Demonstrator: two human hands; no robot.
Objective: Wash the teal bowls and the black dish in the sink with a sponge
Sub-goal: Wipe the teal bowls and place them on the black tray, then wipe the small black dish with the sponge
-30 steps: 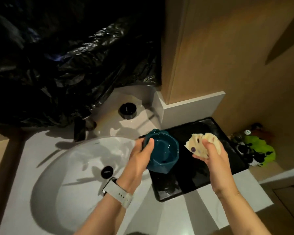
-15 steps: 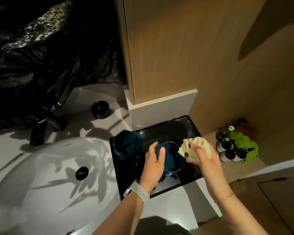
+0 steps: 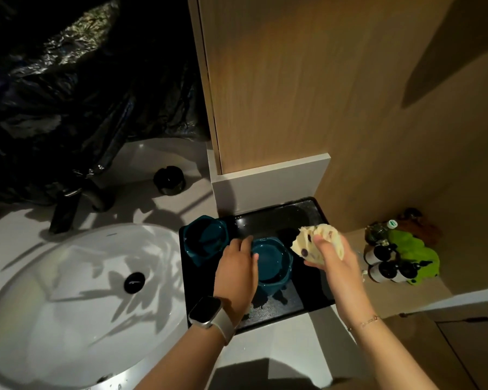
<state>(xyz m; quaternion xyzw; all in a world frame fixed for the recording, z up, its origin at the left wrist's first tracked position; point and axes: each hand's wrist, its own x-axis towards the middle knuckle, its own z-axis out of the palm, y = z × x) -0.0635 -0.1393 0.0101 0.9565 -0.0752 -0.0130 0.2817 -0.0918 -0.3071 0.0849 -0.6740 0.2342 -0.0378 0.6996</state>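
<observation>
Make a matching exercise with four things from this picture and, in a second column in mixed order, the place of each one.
Things:
1. sponge
2. black dish
3. bottles
4. drain plug

Places:
A. in the middle of the sink
B. on the counter behind the sink, near the tap
C. in the right hand
D. on the low shelf, right of the tray

Pairs: 1-C, 2-B, 3-D, 4-A
</observation>
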